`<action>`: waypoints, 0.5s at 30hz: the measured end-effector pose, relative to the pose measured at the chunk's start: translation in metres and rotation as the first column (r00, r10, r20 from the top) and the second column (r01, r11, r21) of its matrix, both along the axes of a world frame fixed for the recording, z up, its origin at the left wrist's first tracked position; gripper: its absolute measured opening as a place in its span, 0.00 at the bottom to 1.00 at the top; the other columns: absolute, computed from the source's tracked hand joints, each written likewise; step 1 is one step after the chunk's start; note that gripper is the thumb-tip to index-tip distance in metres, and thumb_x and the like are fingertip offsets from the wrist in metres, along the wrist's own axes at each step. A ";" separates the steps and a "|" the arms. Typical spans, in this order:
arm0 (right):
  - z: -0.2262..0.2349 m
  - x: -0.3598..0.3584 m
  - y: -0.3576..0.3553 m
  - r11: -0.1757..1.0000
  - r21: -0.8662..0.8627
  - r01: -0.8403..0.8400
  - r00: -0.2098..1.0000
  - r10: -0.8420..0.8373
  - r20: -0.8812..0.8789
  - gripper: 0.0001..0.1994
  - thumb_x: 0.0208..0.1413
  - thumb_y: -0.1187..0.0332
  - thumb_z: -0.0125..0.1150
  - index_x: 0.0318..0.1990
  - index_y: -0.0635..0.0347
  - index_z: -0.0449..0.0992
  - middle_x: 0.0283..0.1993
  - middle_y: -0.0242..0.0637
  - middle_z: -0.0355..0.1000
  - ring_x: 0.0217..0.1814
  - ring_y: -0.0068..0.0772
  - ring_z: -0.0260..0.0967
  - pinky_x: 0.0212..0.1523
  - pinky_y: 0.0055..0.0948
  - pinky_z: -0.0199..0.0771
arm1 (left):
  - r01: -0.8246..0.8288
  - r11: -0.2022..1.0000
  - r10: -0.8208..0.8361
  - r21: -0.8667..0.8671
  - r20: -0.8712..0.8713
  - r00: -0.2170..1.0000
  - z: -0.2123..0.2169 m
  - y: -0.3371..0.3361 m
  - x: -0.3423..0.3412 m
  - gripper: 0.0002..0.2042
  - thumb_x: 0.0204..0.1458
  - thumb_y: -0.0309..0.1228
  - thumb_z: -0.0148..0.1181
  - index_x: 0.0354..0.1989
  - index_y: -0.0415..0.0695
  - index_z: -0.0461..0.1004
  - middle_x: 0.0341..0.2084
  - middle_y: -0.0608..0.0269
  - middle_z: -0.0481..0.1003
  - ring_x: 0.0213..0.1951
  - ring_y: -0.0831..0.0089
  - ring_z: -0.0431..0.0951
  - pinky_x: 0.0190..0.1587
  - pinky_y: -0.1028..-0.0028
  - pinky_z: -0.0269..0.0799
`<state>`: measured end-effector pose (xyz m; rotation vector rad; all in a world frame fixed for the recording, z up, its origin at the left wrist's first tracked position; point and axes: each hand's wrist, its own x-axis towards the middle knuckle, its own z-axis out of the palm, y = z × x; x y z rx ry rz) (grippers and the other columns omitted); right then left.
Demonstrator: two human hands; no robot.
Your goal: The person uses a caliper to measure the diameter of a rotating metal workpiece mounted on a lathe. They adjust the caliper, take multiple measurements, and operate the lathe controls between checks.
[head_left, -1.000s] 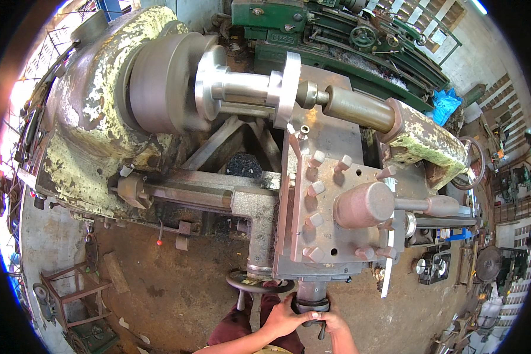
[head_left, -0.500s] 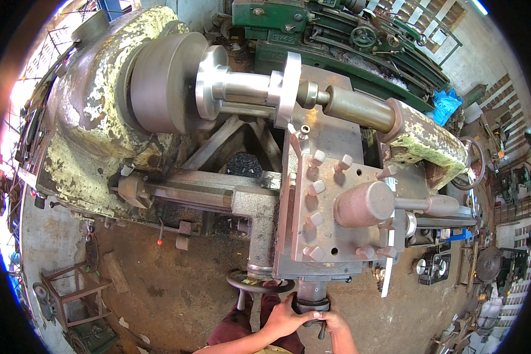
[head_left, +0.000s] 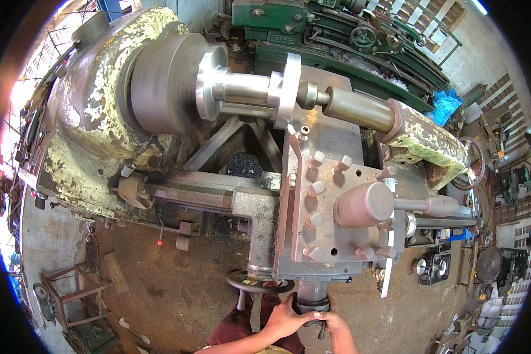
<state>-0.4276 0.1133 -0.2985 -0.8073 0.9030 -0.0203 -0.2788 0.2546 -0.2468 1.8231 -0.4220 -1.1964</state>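
Observation:
My left hand (head_left: 286,319) and my right hand (head_left: 331,318) are wrapped round a dark feed handle (head_left: 311,306) at the front of a lathe's cross slide, one on each side. Above them sits the square tool post (head_left: 348,236) with several clamping bolts and a round-topped lever. Its cutting tool (head_left: 294,141) points toward a shiny flanged metal workpiece (head_left: 248,87). That piece stretches from the chuck (head_left: 165,82), blurred as if spinning, to the tailstock centre (head_left: 308,94). The fingers under the handle are partly hidden.
A carriage handwheel (head_left: 261,283) stands left of my hands. The tailstock (head_left: 425,141) is at the right, a green lathe (head_left: 336,47) behind. Dark chips (head_left: 245,165) lie under the workpiece. A metal frame stand (head_left: 76,295) is at the lower left.

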 end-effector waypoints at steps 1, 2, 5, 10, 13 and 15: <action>-0.001 0.000 0.000 1.000 0.009 -0.001 1.000 0.001 0.015 0.58 0.27 0.69 0.77 0.69 0.75 0.48 0.59 0.52 0.68 0.58 0.46 0.71 0.56 0.39 0.74 | 0.001 1.000 -0.001 0.000 0.007 1.000 -0.001 0.000 0.000 0.47 0.42 0.61 0.70 0.60 0.32 0.65 0.48 0.39 0.78 0.53 0.49 0.79 0.55 0.61 0.75; -0.003 -0.001 -0.001 1.000 0.016 0.002 1.000 -0.002 0.031 0.57 0.27 0.69 0.77 0.69 0.75 0.48 0.58 0.52 0.68 0.58 0.46 0.71 0.56 0.39 0.74 | 0.001 1.000 -0.001 -0.001 0.014 1.000 -0.001 0.000 -0.001 0.47 0.42 0.61 0.70 0.60 0.32 0.65 0.48 0.39 0.78 0.53 0.50 0.79 0.55 0.61 0.75; -0.006 -0.002 -0.001 0.999 0.031 0.015 1.000 -0.016 0.020 0.57 0.27 0.70 0.76 0.70 0.75 0.48 0.58 0.52 0.68 0.59 0.47 0.71 0.58 0.40 0.74 | 0.000 0.999 0.000 0.033 -0.008 1.000 -0.003 0.000 -0.003 0.48 0.41 0.62 0.70 0.60 0.32 0.64 0.48 0.38 0.77 0.53 0.49 0.79 0.55 0.61 0.75; -0.006 -0.004 -0.001 0.999 0.038 0.008 1.000 -0.007 -0.023 0.58 0.26 0.72 0.74 0.70 0.76 0.46 0.59 0.53 0.67 0.60 0.49 0.70 0.60 0.42 0.72 | -0.006 1.000 0.005 0.009 0.007 1.000 -0.007 0.000 -0.006 0.50 0.41 0.63 0.69 0.61 0.31 0.63 0.50 0.37 0.76 0.54 0.49 0.78 0.56 0.61 0.75; -0.005 -0.004 -0.002 0.999 0.046 0.002 1.000 -0.001 -0.022 0.58 0.27 0.72 0.74 0.71 0.76 0.46 0.60 0.54 0.67 0.60 0.49 0.70 0.61 0.43 0.71 | -0.005 1.000 0.005 0.014 0.013 1.000 -0.009 0.000 -0.007 0.50 0.41 0.64 0.69 0.61 0.31 0.63 0.51 0.36 0.75 0.54 0.48 0.78 0.56 0.61 0.74; -0.005 -0.004 -0.002 0.998 0.055 0.006 1.000 -0.005 -0.020 0.59 0.27 0.71 0.74 0.71 0.76 0.46 0.60 0.54 0.67 0.60 0.50 0.70 0.61 0.44 0.71 | -0.002 1.000 0.002 0.020 0.016 1.000 -0.010 -0.001 -0.008 0.51 0.41 0.65 0.68 0.61 0.31 0.63 0.51 0.36 0.75 0.54 0.48 0.78 0.57 0.61 0.74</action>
